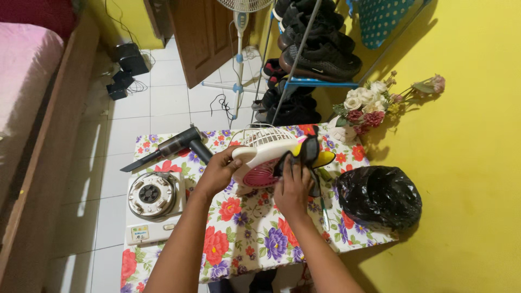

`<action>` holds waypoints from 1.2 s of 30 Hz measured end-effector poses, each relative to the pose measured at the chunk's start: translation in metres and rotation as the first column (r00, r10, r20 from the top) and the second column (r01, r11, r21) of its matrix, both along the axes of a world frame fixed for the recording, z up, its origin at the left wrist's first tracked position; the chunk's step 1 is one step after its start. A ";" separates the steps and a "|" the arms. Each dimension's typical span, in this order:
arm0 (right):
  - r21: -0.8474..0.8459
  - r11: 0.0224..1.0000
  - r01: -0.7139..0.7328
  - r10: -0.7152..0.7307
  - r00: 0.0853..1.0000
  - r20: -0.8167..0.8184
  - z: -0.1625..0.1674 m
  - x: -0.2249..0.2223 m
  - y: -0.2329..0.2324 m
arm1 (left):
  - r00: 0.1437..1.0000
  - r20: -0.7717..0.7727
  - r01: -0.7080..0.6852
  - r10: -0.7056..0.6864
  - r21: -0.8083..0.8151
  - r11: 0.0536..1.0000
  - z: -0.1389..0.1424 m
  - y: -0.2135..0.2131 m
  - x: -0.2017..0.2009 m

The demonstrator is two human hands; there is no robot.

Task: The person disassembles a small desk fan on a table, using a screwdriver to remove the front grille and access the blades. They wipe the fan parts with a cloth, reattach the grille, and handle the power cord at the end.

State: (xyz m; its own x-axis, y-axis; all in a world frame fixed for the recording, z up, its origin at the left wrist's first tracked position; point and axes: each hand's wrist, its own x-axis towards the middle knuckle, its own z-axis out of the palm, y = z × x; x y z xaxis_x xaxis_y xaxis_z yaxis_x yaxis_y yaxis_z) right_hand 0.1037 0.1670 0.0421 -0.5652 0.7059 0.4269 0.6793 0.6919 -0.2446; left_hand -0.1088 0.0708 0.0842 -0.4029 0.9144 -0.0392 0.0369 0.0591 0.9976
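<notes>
Both forearms extended forward, left hand (217, 171) gripping, right hand (291, 190) pressing

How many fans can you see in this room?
2. A small pink-and-white fan held in both hands over the flowered table; a tall standing fan by the wooden door, its top cropped.

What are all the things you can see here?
Small fan: one, white and pink, held over the table.
Cloth: one, black and yellow, pressed to the fan.
Table: one, flowered cover.
Hand vacuum: one, black, table's far left.
Blender base: one, white, table's left edge.
Bag: one, black, table's right end.
Flowers: one bunch, white and red, by the yellow wall.
Shoes: several, dark, on a rack.
Standing fan: one, white, on the floor.
Left hand: holds the fan.
Right hand: on the cloth.
</notes>
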 end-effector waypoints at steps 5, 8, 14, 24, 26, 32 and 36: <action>-0.129 0.987 -0.096 0.060 0.964 -0.260 -0.032 0.031 0.008 | 1.000 0.002 -0.008 0.008 -0.006 1.000 0.004 0.000 0.001; -0.201 0.978 -0.060 0.017 0.978 -0.208 -0.051 0.053 0.015 | 1.000 -0.016 -0.005 0.005 -0.006 1.000 0.004 0.000 0.000; -0.483 0.871 0.093 -0.058 0.994 0.087 -0.060 0.094 0.013 | 0.991 -0.114 -0.070 0.067 -0.021 0.997 0.010 -0.003 0.003; -0.736 0.671 0.086 -0.061 0.996 0.061 -0.022 0.096 0.004 | 0.966 -0.186 -0.182 0.181 0.012 0.983 0.022 -0.043 0.011; -0.833 0.539 -0.122 -0.040 0.985 -0.170 -0.010 0.086 0.007 | 0.957 -0.156 -0.247 0.244 0.000 0.969 0.023 -0.060 0.017; -0.829 0.056 -0.556 -0.221 0.803 -0.554 0.055 0.068 0.018 | 0.925 0.168 -0.324 0.341 -0.122 0.938 0.038 -0.098 0.023; -0.696 0.079 -0.714 -0.219 0.669 -0.711 0.108 0.059 0.020 | 0.873 0.454 -0.238 0.179 0.075 0.968 0.063 -0.125 0.022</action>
